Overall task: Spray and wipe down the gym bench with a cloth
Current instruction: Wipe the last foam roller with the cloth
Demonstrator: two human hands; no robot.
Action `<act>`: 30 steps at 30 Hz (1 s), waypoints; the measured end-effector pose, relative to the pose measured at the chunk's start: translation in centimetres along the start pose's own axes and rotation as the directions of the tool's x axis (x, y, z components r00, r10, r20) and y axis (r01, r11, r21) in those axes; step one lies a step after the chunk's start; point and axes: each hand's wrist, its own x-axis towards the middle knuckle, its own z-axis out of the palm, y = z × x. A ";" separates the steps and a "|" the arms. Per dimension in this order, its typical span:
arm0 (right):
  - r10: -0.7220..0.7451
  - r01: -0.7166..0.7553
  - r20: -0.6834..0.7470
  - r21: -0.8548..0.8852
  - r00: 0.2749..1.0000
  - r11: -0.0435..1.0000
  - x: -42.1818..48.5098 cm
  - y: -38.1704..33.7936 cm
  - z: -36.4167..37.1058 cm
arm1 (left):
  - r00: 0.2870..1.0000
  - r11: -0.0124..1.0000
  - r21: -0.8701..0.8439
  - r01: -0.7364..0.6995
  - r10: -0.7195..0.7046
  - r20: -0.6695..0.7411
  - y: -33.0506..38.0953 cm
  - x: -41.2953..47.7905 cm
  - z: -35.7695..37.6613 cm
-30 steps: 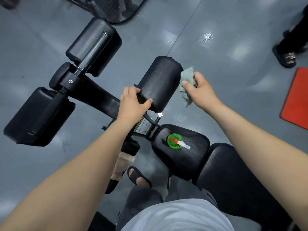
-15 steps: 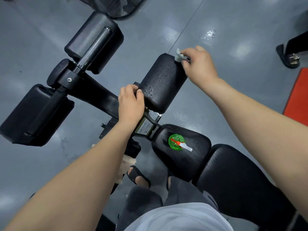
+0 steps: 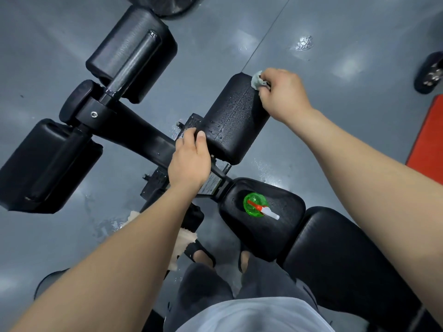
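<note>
Head view, looking down both outstretched forearms: the right hand (image 3: pixel 282 94), knuckles up and fingers curled, pinches a balled grey cloth (image 3: pixel 257 80) against the far top corner of the droplet-beaded black roller pad (image 3: pixel 235 121) at the foot of the bench (image 3: pixel 263 238). The left hand (image 3: pixel 190 161) grips the pad's near end, thumb laid on top and fingers wrapped over its edge. A green spray bottle (image 3: pixel 255 206) with a red-and-white nozzle stands on the bench's seat cushion, near the person's knees.
</note>
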 end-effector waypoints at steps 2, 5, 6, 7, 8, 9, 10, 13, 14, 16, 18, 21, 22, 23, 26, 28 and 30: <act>-0.022 0.022 0.018 -0.005 1.000 1.000 -0.1 0.1 0.0 | 1.000 1.000 -0.011 -0.009 0.008 -0.012 0.2 0.2 -0.1; -0.044 0.043 0.028 0.032 0.999 0.999 -0.7 0.3 0.0 | 1.000 1.000 -0.001 -0.010 0.010 -0.022 0.2 0.1 0.0; -0.048 0.047 0.030 0.048 0.998 0.998 -0.9 0.3 0.1 | 1.000 1.000 0.004 -0.016 0.016 -0.019 0.1 0.1 0.0; -0.052 0.050 0.031 0.067 0.998 0.997 -1.2 0.2 0.1 | 1.000 1.000 0.006 -0.023 0.023 -0.016 0.1 0.2 0.0; -0.061 0.058 0.033 0.083 0.998 0.995 -1.5 0.1 0.2 | 1.000 1.000 0.005 -0.027 0.027 -0.012 0.0 0.2 0.0; -0.073 0.069 0.036 0.101 0.997 0.992 -1.8 0.0 0.3 | 0.999 1.000 0.002 -0.031 0.031 -0.010 -0.1 0.3 0.0; -0.082 0.077 0.039 0.119 0.996 0.990 -2.0 0.0 0.5 | 0.999 0.999 0.002 -0.035 0.035 -0.005 -0.2 0.3 0.0; -0.112 0.103 0.046 0.165 0.993 0.981 -2.8 -0.1 0.9 | 0.999 0.999 0.021 -0.048 0.049 -0.002 -0.4 0.5 0.1; -0.130 0.119 0.056 0.173 0.990 0.978 -3.1 -0.2 1.0 | 0.999 0.998 0.023 -0.050 0.050 -0.007 -0.5 0.5 0.2; -0.153 0.139 0.075 0.174 0.985 0.975 -3.6 -0.5 1.3 | 0.999 0.998 0.023 -0.052 0.052 -0.007 -0.5 0.6 0.3; -0.164 0.147 0.086 0.175 0.983 0.974 -4.0 -0.7 1.6 | 0.999 0.998 0.019 -0.053 0.054 -0.009 -0.4 0.7 0.4; -0.177 0.158 0.095 0.178 0.980 0.971 -4.7 -1.1 1.9 | 0.998 0.999 0.006 -0.053 0.053 -0.015 -0.3 0.9 0.4; -0.183 0.163 0.099 0.180 0.978 0.970 -5.0 -1.3 2.0 | 0.999 0.999 0.006 -0.051 0.051 -0.017 -0.3 0.9 0.4; -0.186 0.165 0.104 0.187 0.977 0.968 -5.4 -1.5 2.2 | 0.999 0.999 0.006 -0.048 0.048 -0.016 -0.4 0.8 0.4; -0.214 0.187 0.108 0.217 0.971 0.958 -6.6 -2.2 2.5 | 0.999 0.999 0.001 -0.047 0.047 -0.013 -0.4 0.6 0.4; -0.235 0.205 0.113 0.230 0.965 0.951 -7.3 -2.7 2.9 | 0.999 0.999 0.004 -0.052 0.052 -0.011 -0.3 0.5 0.3; -0.254 0.225 0.107 0.224 0.961 0.948 -7.9 -3.1 3.3 | 0.998 0.998 0.014 -0.062 0.062 -0.020 -0.4 0.6 0.3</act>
